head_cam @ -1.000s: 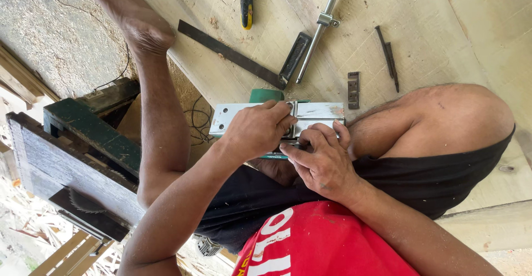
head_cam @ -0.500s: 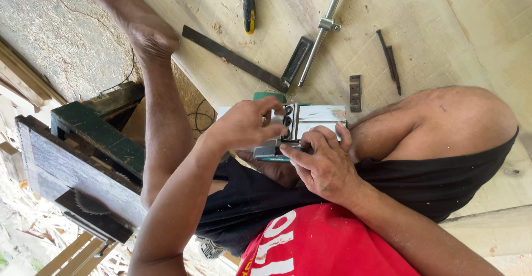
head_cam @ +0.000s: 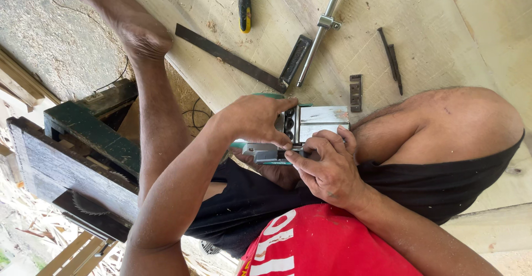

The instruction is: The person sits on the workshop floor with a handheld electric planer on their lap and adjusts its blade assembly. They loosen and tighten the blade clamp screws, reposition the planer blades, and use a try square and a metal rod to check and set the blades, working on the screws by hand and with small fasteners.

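**Desk:** Where does the electric planer sit in this shot?

**Photographer:** At the centre of the frame, upturned in the lap of a person seated on a plywood sheet, with its bright sole plate facing the camera. Its long axis runs from 9 o'clock to 3 o'clock, and the far end rests against the raised knee at 3 o'clock.

**Desk:** And the hands?

**Photographer:** The left hand comes in from 8 o'clock. Its grip is clenched over the planer's body at the 9 o'clock end, with the fingertips curled down by the cutter slot. The right hand lies just at 5 o'clock of the planer. Its grip is pinched around a small dark tool whose tip touches the planer's lower edge. I cannot tell what kind of tool it is.

**Desk:** Which hand is nearer the cutter?

**Photographer:** Both are touching the planer. The left covers it from 10 o'clock and the right meets it from 5 o'clock, so the cutter slot sits between them.

**Desk:** Anything else around them?

**Photographer:** At 12 o'clock on the sheet, well apart from the hands, are a steel try square, a yellow-and-black handled tool, a metal rod and a small drilled plate. A green-framed table saw stands at 9 o'clock.
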